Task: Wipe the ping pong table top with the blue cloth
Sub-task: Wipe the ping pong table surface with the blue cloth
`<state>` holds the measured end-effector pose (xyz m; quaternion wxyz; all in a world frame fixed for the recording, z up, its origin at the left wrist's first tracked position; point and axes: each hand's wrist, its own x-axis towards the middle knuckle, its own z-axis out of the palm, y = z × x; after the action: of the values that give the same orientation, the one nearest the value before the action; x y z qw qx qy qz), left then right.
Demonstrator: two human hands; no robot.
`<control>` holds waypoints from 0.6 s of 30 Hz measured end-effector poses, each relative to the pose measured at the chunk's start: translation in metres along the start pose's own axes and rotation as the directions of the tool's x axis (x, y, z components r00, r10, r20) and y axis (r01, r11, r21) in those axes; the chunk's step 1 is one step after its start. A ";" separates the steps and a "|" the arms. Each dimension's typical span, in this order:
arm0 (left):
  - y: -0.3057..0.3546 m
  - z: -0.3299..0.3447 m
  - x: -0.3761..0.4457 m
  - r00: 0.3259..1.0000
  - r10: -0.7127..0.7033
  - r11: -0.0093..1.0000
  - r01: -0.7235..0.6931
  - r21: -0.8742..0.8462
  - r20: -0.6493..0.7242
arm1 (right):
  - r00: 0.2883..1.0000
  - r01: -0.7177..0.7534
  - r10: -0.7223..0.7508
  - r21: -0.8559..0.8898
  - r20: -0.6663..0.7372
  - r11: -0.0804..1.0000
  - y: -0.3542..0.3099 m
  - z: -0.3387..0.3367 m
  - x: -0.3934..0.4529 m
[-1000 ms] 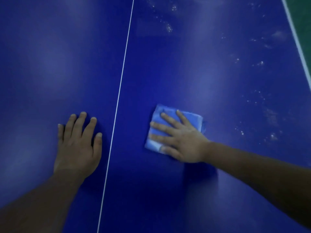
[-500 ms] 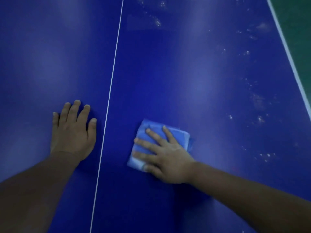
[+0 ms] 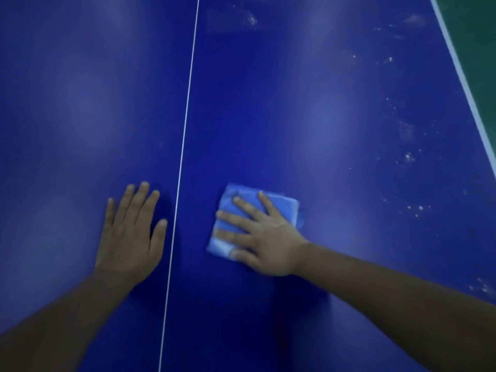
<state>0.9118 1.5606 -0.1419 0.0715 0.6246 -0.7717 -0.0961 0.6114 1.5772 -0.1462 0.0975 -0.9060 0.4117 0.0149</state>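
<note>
- Tabletop first: the dark blue, glossy ping pong table top [image 3: 335, 108] fills nearly the whole view, split by a thin white centre line [image 3: 188, 108] and edged at far right by a white border stripe [image 3: 461, 76], with green floor [image 3: 480, 28] beyond it.
- Whitish dusty specks [image 3: 408, 157] scatter over the right half of the table, from the far end down toward the near right corner; they lie to the right of the cloth and farther out, well apart from it. By my judgement this patch is what remains to be wiped.
- Left hand [image 3: 128, 237] lies flat on the table just left of the centre line, fingers straight and close together, holding nothing; it seems to serve as a brace.
- Right hand [image 3: 265, 237] presses down with spread, straight fingers on the cloth, palm covering its near right part.
- Folded light blue square cloth [image 3: 241, 200] lies flat on the table, just right of the centre line, under the right hand, which is the nearer one to the specks; the coming sweep would need to go rightward and away.
- Hard to make out: the right hand's edge is motion-blurred, both arms are cut off by the frame, and the cloth's near right part is hidden beneath the palm.
</note>
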 end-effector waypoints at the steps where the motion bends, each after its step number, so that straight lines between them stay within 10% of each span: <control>1: -0.001 0.000 -0.015 1.000 0.006 1.000 -0.006 0.003 0.005 | 0.998 -0.060 0.060 -0.009 -0.011 0.998 0.026 -0.006 -0.007; 3: -0.003 0.000 -0.043 1.000 0.012 1.000 -0.013 0.011 0.023 | 0.887 -0.460 0.460 -0.007 -0.043 0.888 0.095 -0.022 -0.021; 5: 0.000 0.000 -0.066 0.999 0.023 1.000 -0.023 0.013 0.043 | 0.549 -0.834 0.836 0.057 -0.008 0.549 0.162 -0.043 -0.045; 7: 0.002 0.001 -0.081 0.998 0.030 0.999 -0.032 0.024 0.064 | 0.271 -0.939 0.963 0.220 0.008 0.263 0.178 -0.055 -0.059; 8: 0.003 0.001 -0.086 0.997 0.025 0.999 -0.027 0.021 0.072 | 0.251 -0.943 0.968 0.230 0.007 0.242 0.165 -0.052 -0.058; 11: 0.002 0.003 -0.087 0.996 0.015 1.000 -0.016 0.007 0.086 | 0.613 -0.788 0.787 0.026 -0.067 0.615 0.068 -0.021 -0.039; 13: 0.002 0.003 -0.087 0.994 0.021 1.000 -0.022 0.009 0.103 | 0.914 -0.404 0.404 0.001 -0.046 0.915 -0.010 0.004 -0.047; 16: 0.001 0.002 -0.086 0.993 0.022 1.000 -0.024 0.015 0.114 | 0.999 -0.033 0.033 -0.019 0.025 0.999 -0.007 -0.001 -0.067; 18: 0.002 0.001 -0.086 0.993 0.017 1.000 -0.020 0.018 0.115 | 0.959 -0.284 0.283 -0.047 -0.014 0.958 0.056 -0.014 -0.064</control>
<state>0.9279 1.6450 -0.1421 0.0219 0.6115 -0.7812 -0.1240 0.5269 1.5863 -0.1346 0.0708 -0.8398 0.5372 0.0352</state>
